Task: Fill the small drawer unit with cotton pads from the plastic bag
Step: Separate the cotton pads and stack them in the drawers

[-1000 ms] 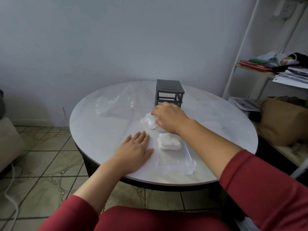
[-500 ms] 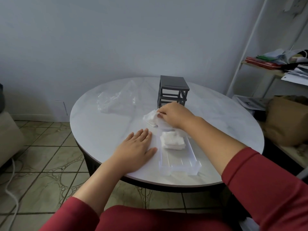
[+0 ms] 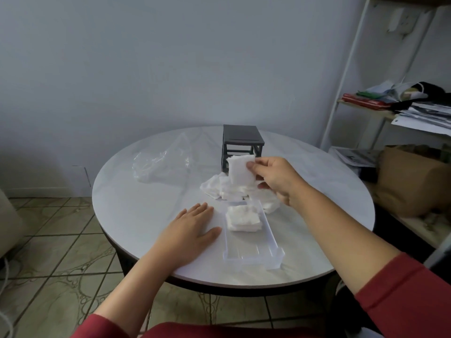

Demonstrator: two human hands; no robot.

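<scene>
A: R hand [image 3: 275, 181]?
B: Up off the surface [image 3: 136, 206], thumb & fingers pinching one square white cotton pad [image 3: 240, 170] by its right edge. Pad hanging upright, in front of the drawer unit [image 3: 241, 142], above the loose heap of pads [image 3: 227, 190].
A: L hand [image 3: 190, 230]?
B: Flat on the surface, palm down, fingers straight & close together, thumb out. Gripping nothing. Just beside the left wall of the clear drawer [image 3: 251, 254]; can't tell if thumb tip touching it.
A: Unit itself?
B: Dark grey frame, upright, far-centre of the surface, front slots showing. Clear drawer out of it, lying near the surface's front edge, long side pointing away.
A: Anything in the drawer?
B: One small stack of pads [image 3: 242, 218], sitting at the far end only.
A: Other pads?
B: Loose heap btw drawer & unit, a few spilling right of the drawer's far end, partly hidden behind the R wrist.
A: Bag?
B: Clear plastic bag [image 3: 161, 164], crumpled, lying left of the unit, well apart from both hands.
A: Surroundings?
B: Round white surface, tiled floor [image 3: 61, 240] below. White shelf rack [image 3: 341, 93] at right w/ papers & sth red; brown paper bag [image 3: 415, 176] lower down. Red sleeves on both arms.
</scene>
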